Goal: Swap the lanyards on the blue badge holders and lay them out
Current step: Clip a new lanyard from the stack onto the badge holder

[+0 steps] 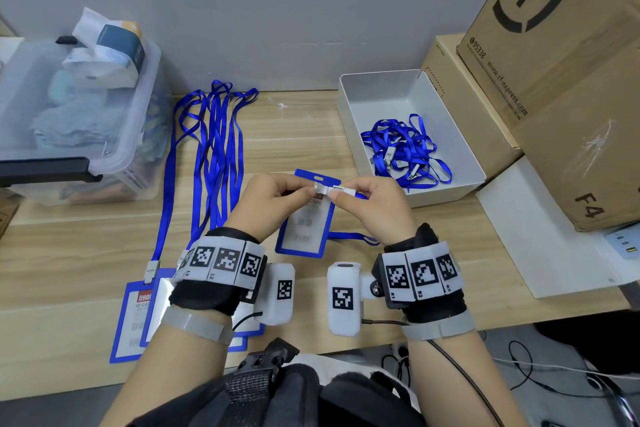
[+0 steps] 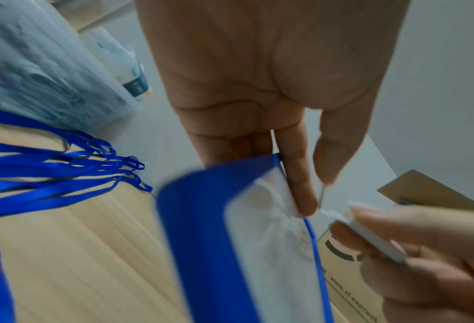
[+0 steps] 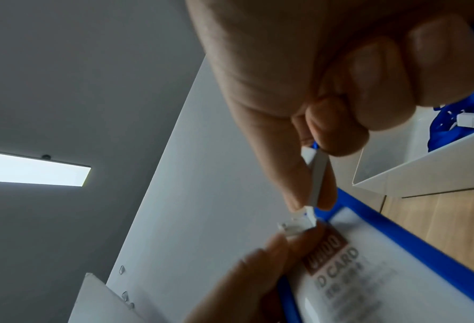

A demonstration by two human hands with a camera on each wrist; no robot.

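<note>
A blue badge holder (image 1: 304, 222) with a white ID card inside is held up over the table's middle. My left hand (image 1: 308, 191) pinches its top edge between thumb and forefinger, as the left wrist view shows with the holder (image 2: 202, 240) behind the fingers (image 2: 299, 185). My right hand (image 1: 335, 195) pinches the white lanyard clip (image 1: 343, 189) right at the holder's slot. In the right wrist view the clip (image 3: 317, 174) meets the holder (image 3: 368, 273) at its tip. That clip's blue strap (image 1: 349, 236) trails beneath my right wrist.
Several badge holders (image 1: 135, 315) with long blue lanyards (image 1: 214, 149) lie at the left, partly under my left wrist. A white tray (image 1: 381, 74) at the right holds a heap of lanyards (image 1: 405, 149). A clear bin (image 1: 69, 114) stands far left, cardboard boxes (image 1: 554, 62) far right.
</note>
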